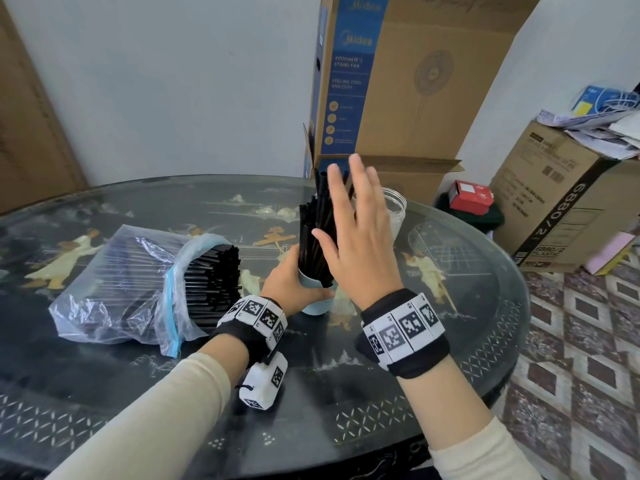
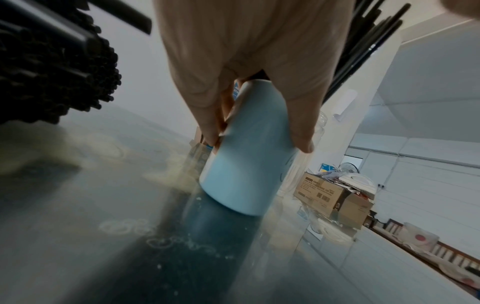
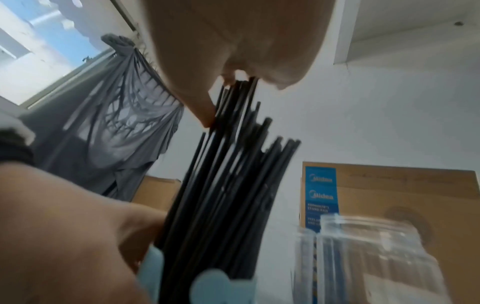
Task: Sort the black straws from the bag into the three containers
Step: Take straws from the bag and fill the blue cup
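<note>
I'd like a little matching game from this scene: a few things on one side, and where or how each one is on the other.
Things:
1. blue cup
2. plastic bag
3. clear jar
4. right hand

States:
A. lying on its side, straws poking out
B. open, fingers spread against the upright straws
C. gripped by the left hand
D. standing behind the cup

Pairs: 1-C, 2-A, 3-D, 4-B
</note>
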Tool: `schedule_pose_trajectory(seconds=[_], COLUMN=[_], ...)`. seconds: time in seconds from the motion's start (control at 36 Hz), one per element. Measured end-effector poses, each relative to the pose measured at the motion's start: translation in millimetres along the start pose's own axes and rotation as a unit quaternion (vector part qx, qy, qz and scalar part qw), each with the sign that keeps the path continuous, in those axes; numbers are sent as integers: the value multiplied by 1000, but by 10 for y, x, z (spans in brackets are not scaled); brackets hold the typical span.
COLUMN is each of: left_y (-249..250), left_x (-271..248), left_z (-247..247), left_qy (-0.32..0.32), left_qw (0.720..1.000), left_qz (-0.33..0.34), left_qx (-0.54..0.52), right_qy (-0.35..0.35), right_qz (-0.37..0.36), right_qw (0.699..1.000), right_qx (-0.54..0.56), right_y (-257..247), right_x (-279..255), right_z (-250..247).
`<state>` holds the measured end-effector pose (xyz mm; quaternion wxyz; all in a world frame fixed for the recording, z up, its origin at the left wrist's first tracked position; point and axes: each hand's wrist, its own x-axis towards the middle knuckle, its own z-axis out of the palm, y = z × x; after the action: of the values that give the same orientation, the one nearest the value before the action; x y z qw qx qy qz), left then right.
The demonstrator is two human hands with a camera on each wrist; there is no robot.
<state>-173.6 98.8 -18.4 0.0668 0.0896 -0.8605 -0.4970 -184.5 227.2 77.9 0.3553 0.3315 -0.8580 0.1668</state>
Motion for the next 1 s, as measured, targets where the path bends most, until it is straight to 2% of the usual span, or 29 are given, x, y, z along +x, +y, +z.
schedule_pose_trajectory(seconds=[0.06, 0.17, 0.28, 0.42, 0.5, 0.64, 0.78, 0.86, 0.94, 1.0], left_y=[3, -7, -47, -26, -54, -100, -81, -62, -54, -56], left_x=[0, -5, 2, 3, 16, 32, 23, 3, -6, -27], left_z=[21, 74, 112, 67, 38, 21, 49, 55, 61, 35], left_qy=[5, 13, 11, -7, -31, -38, -26, -24, -9, -10], left_qw=[1000, 999, 997, 996, 996, 997, 997, 997, 998, 998], left_qz=[0, -3, -3, -3, -10, -18, -17, -11, -7, 2], left_qx=[-6, -42, -78, -92, -80, -63, -75, -78, -63, -60], right_qy=[-44, -97, -82, -28, -40, -145, -138, -127, -196, -213], right_qz=[-39, -18, -13, -22, -34, -2, 27, -5, -16, -8], right_qw=[998, 992, 990, 987, 989, 984, 984, 988, 979, 976], right_qx=[7, 78, 114, 155, 141, 106, 106, 93, 45, 34], right_y=[54, 123, 147, 100, 83, 154, 133, 108, 96, 98], right_x=[2, -94, -160, 51, 213, 279, 88, 32, 14, 16], right_z=[68, 178, 169, 8, -25, 89, 85, 80, 83, 78])
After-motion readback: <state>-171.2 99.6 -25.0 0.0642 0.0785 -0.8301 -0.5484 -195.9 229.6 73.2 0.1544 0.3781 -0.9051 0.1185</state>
